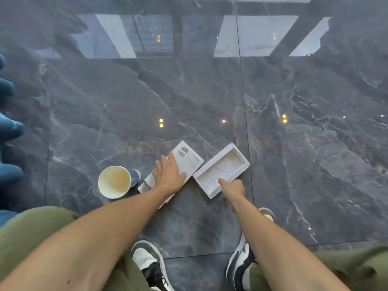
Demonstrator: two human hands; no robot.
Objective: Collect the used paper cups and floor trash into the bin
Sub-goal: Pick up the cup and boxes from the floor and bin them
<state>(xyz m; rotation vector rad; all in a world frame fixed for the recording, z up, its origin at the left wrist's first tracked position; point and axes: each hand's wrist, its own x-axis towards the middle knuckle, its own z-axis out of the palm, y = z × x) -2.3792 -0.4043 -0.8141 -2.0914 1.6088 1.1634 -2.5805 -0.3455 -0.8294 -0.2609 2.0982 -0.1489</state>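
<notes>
A white box lid (189, 159) with a printed label lies flat on the dark marble floor. My left hand (169, 174) rests on top of it, fingers spread. To its right lies an open white box tray (223, 168). My right hand (232, 186) pinches the tray's near edge, thumb inside. A used paper cup (114, 181) lies on its side just left of the lid, its stained inside facing me. No bin is in view.
Blue cushioned furniture (8, 127) runs along the left edge. My two sneakers (147, 261) stand on the floor below the boxes. The glossy floor (315, 143) reflects windows and ceiling lights.
</notes>
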